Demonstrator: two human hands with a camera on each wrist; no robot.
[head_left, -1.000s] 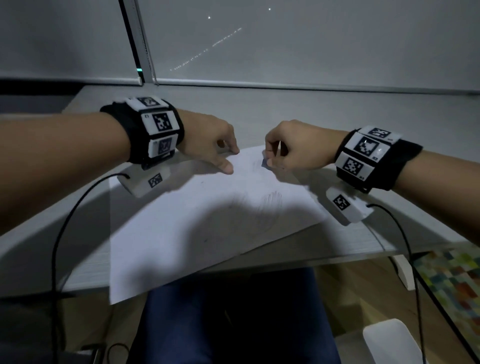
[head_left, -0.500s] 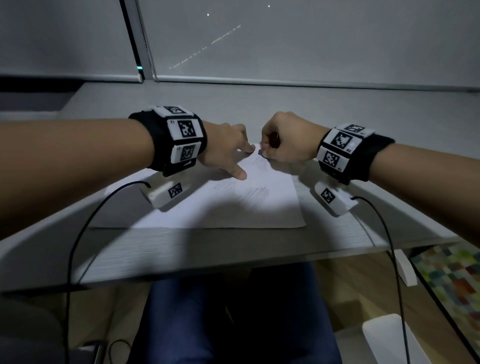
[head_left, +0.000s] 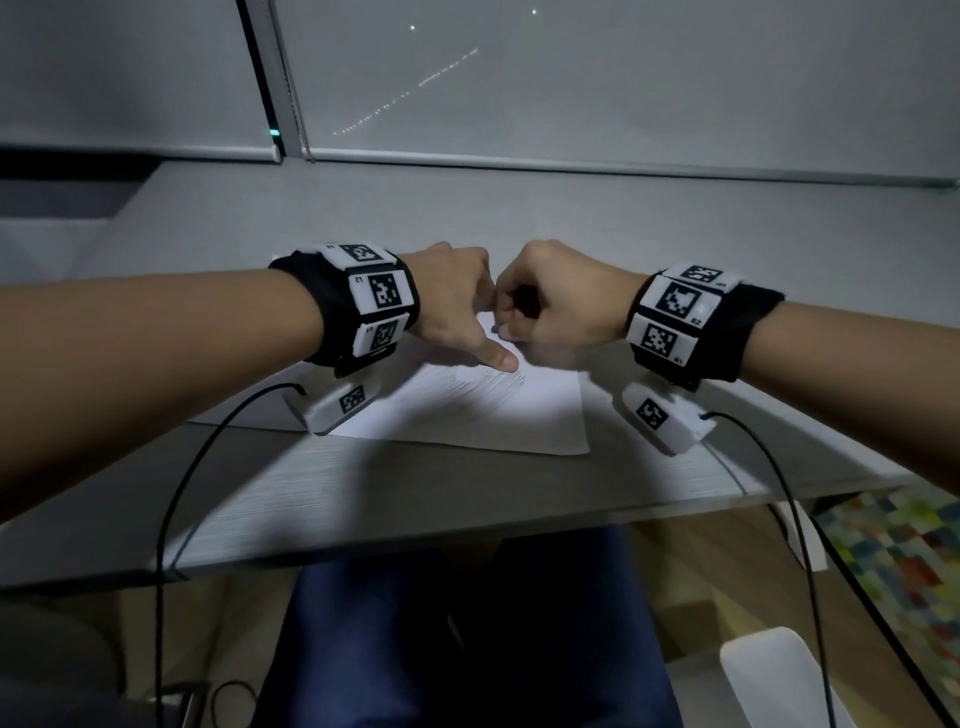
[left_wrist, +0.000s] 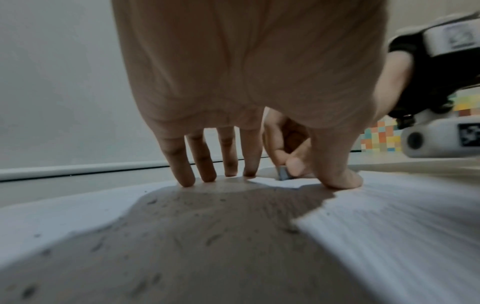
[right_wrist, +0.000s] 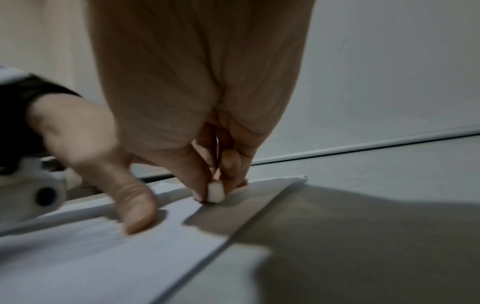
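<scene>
A white sheet of paper (head_left: 498, 410) with faint pencil marks lies flat on the grey desk (head_left: 363, 499). My left hand (head_left: 457, 306) rests on the sheet's far part, fingers straight and spread, thumb (head_left: 501, 359) and fingertips (left_wrist: 185, 181) pressing the paper (left_wrist: 389, 226) down. My right hand (head_left: 550, 306) is curled just to its right, pinching a small white eraser (right_wrist: 215, 192) between thumb and fingers. The eraser (left_wrist: 283, 173) touches the paper (right_wrist: 91, 257) near its far right corner. In the head view the eraser is hidden by my fingers.
The desk runs back to a wall with lowered grey blinds (head_left: 571, 78). Black cables (head_left: 171, 519) hang from both wrist cameras over the desk's near edge. Below are my blue-trousered legs (head_left: 415, 649), a coloured chequered mat (head_left: 904, 561) and a white object (head_left: 769, 670) on the floor.
The paper has turned and slid away from me, fully onto the desk. Both hands have moved farther back and closer together, the right one still pinching the eraser.
</scene>
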